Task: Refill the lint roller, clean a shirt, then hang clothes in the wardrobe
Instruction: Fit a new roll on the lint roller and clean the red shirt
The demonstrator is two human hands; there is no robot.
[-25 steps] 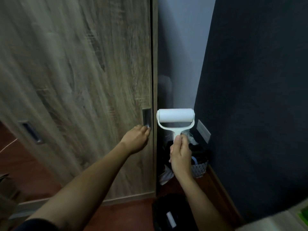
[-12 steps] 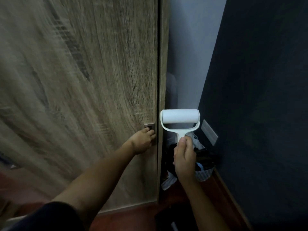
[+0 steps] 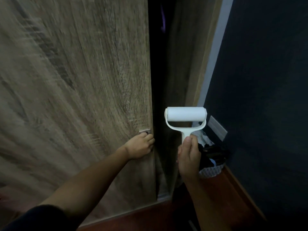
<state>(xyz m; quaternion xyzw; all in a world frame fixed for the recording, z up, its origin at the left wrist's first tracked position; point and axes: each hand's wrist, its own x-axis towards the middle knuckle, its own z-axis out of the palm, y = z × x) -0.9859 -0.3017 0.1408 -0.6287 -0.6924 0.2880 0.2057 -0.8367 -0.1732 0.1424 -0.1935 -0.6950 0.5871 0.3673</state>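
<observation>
Wardrobe door point(image 3: 75, 97) fills the left of our view, a tall wood-grain panel, its grain smeared with blur. Our left hand point(image 3: 140, 148) is on it, low down, fingers curled into the small recessed pull point(image 3: 145, 131) right at the panel's right edge.

That is the relation we are watching. The panel lies to the left of those fingers and the opening to their right, so by our reading the next move is a drag leftward along the door's own plane.

Just right of the pull runs a narrow dark gap point(image 3: 160, 80), top to bottom, into the wardrobe. We can't make out what hangs inside, only a faint purple streak point(image 3: 163, 22) high up.

Right again, and here is the lint roller point(image 3: 185, 116), held upright in front of the gap's right side. Its white roll lies crosswise, left to right, and its stem points down into our right hand point(image 3: 189, 157). That hand is wrapped round the stem with the thumb laid up the near face.

The roll looks clean and full, so we judge the refill done. With the right hand busy, the door is the left hand's job.

Behind the right hand, on the reddish floor point(image 3: 233, 189), sits a basket point(image 3: 211, 170) of dark and light clothes. A pale wall plate point(image 3: 217, 128) is above it on the dark wall point(image 3: 266, 97).
</observation>
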